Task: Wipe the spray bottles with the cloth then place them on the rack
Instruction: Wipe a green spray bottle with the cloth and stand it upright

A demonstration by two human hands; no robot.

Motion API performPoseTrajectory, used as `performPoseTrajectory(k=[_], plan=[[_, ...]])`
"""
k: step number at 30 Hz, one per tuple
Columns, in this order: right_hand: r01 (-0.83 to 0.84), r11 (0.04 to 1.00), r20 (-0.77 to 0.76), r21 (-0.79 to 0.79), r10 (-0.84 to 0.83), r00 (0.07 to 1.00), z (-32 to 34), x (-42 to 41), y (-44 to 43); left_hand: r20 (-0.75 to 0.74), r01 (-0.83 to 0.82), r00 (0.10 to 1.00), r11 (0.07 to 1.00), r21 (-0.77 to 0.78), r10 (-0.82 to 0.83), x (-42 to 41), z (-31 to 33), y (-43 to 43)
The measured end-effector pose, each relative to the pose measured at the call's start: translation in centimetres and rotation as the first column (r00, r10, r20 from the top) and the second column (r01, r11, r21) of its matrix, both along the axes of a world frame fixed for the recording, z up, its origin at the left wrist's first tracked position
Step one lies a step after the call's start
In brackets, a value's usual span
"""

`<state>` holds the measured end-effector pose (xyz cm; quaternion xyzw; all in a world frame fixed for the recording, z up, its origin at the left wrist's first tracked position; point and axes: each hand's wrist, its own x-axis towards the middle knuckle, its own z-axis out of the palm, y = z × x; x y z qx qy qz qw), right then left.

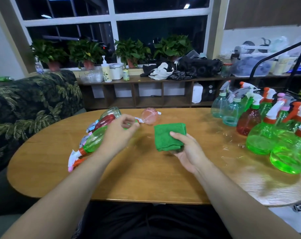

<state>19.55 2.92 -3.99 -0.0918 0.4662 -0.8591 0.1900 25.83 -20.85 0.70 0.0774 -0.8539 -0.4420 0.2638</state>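
A person seated at an oval wooden desk (146, 178) holds a folded green cloth (168, 137) in the right hand (186, 150), thumb pressed on top and fingers curled beneath, just right of the desk's middle. The left hand (119, 133) hovers at about ten o'clock from the cloth. Its fingers curl in toward the thumb beside the white-and-orange sprayer head of a pink bottle (149, 116), which lies on its side at twelve o'clock. Motion blur hides whether this hand grips anything. At nine o'clock on the desk, more spray bottles lie on their sides in a row: a green bottle (94, 140) nearest, a red bottle (105, 122) behind it and a clear bottle (111, 111) farthest. At three o'clock, a cluster of upright bottles (260, 135) in green, red and pale teal stands close together, well apart from the cloth. A leaf-patterned sofa (34, 104) sits beyond the desk at nine o'clock. Potted plants (130, 50) line the sill under a dark window at twelve o'clock, above a low wooden shelf unit (146, 94)
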Motion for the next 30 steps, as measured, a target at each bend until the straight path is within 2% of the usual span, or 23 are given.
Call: performPoseTrajectory(k=[2,3,5,8,13,15,19,22,26,28,30], plan=[[0.038,0.999,0.02,0.007,-0.038,0.999,-0.1,-0.1,0.1,0.005,-0.212,0.974,0.919,-0.332,0.227,-0.6,0.9,-2.1],[0.054,0.998,0.02,0.017,-0.054,0.998,-0.2,-0.1,0.1,0.072,-0.234,0.951,0.85,-0.472,0.301,-1.0,1.1,-2.7],[0.075,0.997,0.019,0.031,-0.076,0.997,-0.3,0.0,0.0,0.218,-0.164,0.892,0.733,-0.66,0.396,-2.2,1.2,-3.2],[0.089,0.996,0.009,0.031,-0.089,0.996,-0.2,0.3,0.1,0.305,-0.052,0.834,0.615,-0.787,0.46,-4.2,1.1,-3.5],[0.1,0.995,-0.003,0.002,-0.1,0.995,-0.2,0.8,0.3,0.361,0.074,0.774,0.491,-0.868,0.521,-6.8,0.9,-3.5],[0.112,0.994,-0.001,-0.002,-0.112,0.994,-0.2,0.9,0.2,0.365,0.092,0.766,0.471,-0.877,0.53,-7.3,0.6,-3.3],[0.118,0.993,0.014,0.025,-0.119,0.993,-0.3,0.8,0.0,0.278,-0.005,0.806,0.475,-0.88,0.523,-7.5,0.8,-2.6],[0.124,0.987,-0.013,0.101,-0.123,0.992,-0.4,0.6,0.1,0.198,-0.098,0.856,0.527,-0.844,0.478,-6.8,1.2,-2.0],[0.156,0.972,-0.131,0.177,-0.134,0.982,-0.6,0.4,0.1,0.101,-0.187,0.925,0.674,-0.715,0.365,-3.8,1.4,-1.7],[0.214,0.958,-0.183,0.193,-0.179,0.967,-0.6,0.3,0.0,0.044,-0.223,0.953,0.795,-0.564,0.299,-2.1,1.0,-1.1],[0.306,0.93,-0.258,0.204,-0.251,0.933,-0.7,0.3,-0.2,0.003,-0.208,0.975,0.914,-0.349,0.223,-1.0,-0.1,0.0]])
